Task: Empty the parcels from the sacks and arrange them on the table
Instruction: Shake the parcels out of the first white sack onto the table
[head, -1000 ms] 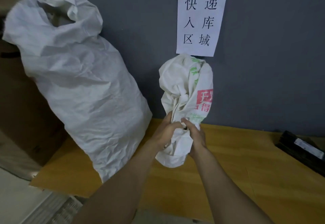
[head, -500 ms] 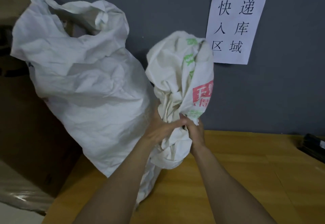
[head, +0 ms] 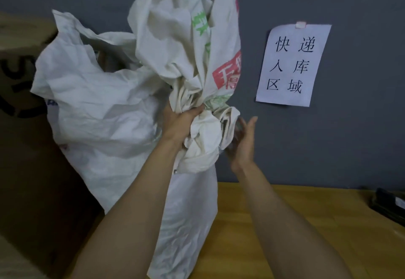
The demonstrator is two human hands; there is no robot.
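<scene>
Up went the printed sack [head: 186,44]. Fingers of the left hand [head: 182,123] squeeze its neck; right hand [head: 243,143] fingers are apart. No parcels out on the worktop [head: 285,224] yet.

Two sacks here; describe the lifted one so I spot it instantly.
Find the paper sign on the grey wall; just left of it, above the wooden table, is the printed sack, gripped at its bunched part by the left hand. Unlike the large white sack standing left of it, it bears bold green and red print.
</scene>
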